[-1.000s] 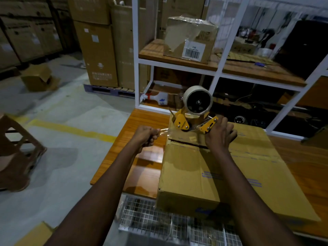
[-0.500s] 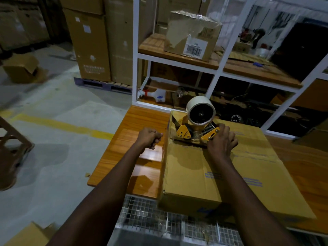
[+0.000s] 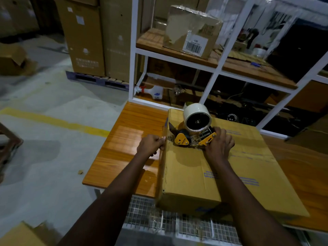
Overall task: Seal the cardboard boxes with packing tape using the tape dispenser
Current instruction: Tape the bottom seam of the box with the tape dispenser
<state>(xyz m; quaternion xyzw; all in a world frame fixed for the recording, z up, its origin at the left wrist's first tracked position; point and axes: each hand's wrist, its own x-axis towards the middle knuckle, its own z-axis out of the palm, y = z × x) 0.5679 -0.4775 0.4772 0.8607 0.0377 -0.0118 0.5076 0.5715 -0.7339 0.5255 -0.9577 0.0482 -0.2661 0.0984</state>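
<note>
Right hand [image 3: 219, 147] grips the handle of the tape dispenser [image 3: 190, 138], which sits on top of the cardboard box [image 3: 195, 176] near its far left corner, tape roll [image 3: 197, 118] uppermost. Left hand [image 3: 150, 144] is curled against the box's upper left edge; whether it pinches tape cannot be told. The box lies on a wooden table [image 3: 127, 132].

We count one large brown cardboard box [image 3: 204, 174], one yellow metal tape dispenser [image 3: 194, 129], one white plastic spray bottle [image 3: 152, 90], and two hands: left hand [image 3: 150, 144], right hand [image 3: 220, 146].
</note>
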